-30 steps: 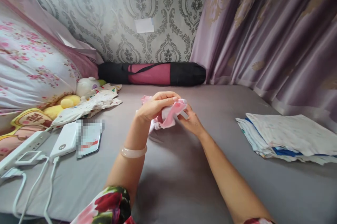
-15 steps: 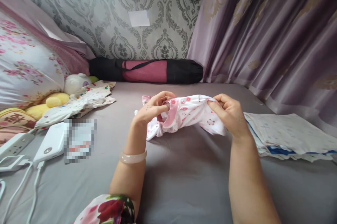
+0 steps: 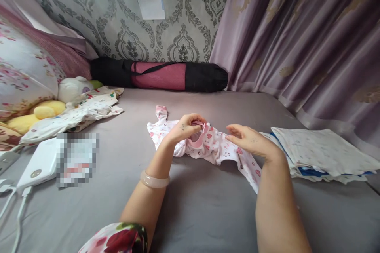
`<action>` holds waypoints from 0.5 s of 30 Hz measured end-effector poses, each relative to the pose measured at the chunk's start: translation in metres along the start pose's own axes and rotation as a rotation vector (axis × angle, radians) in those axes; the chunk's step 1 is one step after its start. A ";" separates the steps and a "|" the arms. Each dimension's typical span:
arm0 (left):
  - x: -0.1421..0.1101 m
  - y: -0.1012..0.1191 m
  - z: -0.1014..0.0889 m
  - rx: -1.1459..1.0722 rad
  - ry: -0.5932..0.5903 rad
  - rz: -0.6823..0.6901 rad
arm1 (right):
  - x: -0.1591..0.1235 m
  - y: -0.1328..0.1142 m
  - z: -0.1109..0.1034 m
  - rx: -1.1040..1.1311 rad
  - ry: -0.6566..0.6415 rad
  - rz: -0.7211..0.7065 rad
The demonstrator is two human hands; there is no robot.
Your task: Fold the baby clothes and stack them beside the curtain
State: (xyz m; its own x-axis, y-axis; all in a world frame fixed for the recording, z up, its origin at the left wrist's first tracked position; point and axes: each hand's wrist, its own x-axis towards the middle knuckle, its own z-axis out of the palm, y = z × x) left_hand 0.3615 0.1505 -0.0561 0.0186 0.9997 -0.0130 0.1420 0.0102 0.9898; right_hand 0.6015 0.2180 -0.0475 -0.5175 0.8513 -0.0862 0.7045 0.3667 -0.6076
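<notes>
A small white baby garment [image 3: 212, 148] with pink prints and a pink neckband lies loosely crumpled on the grey bed sheet [image 3: 190, 205]. One sleeve with a pink cuff points away from me at its far left. My left hand [image 3: 184, 129] is closed on the pink neckband, thumb against fingers. Above the right part of the garment, my right hand [image 3: 252, 140] has its thumb and fingers apart, with no cloth between them. A white bracelet [image 3: 154, 180] circles my left wrist.
Folded white cloths [image 3: 326, 150] are stacked at the right. On the left are a white power bank [image 3: 43, 162] with cables, a blurred packet [image 3: 78, 160], printed clothing [image 3: 80, 114] and plush toys [image 3: 50, 110]. A black and pink rolled bag [image 3: 160, 75] lies along the wall.
My right hand has let go of the garment, which has dropped from a raised position onto the sheet and spread out, one end reaching toward me. My left hand stays at the neckband.
</notes>
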 end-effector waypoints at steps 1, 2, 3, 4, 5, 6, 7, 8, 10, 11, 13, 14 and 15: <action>0.000 0.000 0.003 -0.014 0.002 0.011 | 0.002 -0.003 0.005 0.034 0.044 -0.052; 0.001 0.000 0.006 -0.032 0.000 0.020 | 0.005 -0.007 0.011 0.071 0.077 -0.106; 0.001 0.001 0.009 -0.051 -0.003 0.027 | 0.008 -0.012 0.016 0.112 0.085 -0.161; 0.001 0.001 0.011 -0.068 -0.008 0.033 | 0.011 -0.017 0.021 0.159 0.071 -0.215; 0.001 0.001 0.013 -0.083 -0.011 0.040 | 0.014 -0.022 0.026 0.207 0.041 -0.267; 0.002 0.001 0.014 -0.094 -0.007 0.048 | 0.016 -0.026 0.029 0.247 0.007 -0.312; 0.002 0.000 0.015 -0.100 0.003 0.057 | 0.018 -0.030 0.032 0.274 -0.019 -0.345; 0.003 0.000 0.016 -0.105 0.021 0.067 | 0.019 -0.034 0.035 0.288 -0.029 -0.362; 0.004 -0.001 0.017 -0.111 0.057 0.085 | 0.020 -0.038 0.036 0.285 0.001 -0.344; 0.004 -0.002 0.016 -0.111 0.067 0.092 | 0.019 -0.039 0.035 0.270 0.030 -0.318; 0.005 -0.004 0.015 -0.090 0.076 0.107 | 0.018 -0.038 0.032 0.230 0.093 -0.253; 0.006 -0.005 0.014 -0.061 0.079 0.119 | 0.017 -0.037 0.029 0.206 0.128 -0.218; 0.007 -0.006 0.012 -0.020 0.090 0.137 | 0.017 -0.035 0.027 0.181 0.170 -0.184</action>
State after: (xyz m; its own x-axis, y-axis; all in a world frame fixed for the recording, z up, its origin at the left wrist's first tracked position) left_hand 0.3728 0.1568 -0.0636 -0.0527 0.9896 0.1342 0.1246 -0.1268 0.9841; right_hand 0.5553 0.2095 -0.0486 -0.5287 0.8332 0.1621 0.5009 0.4604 -0.7329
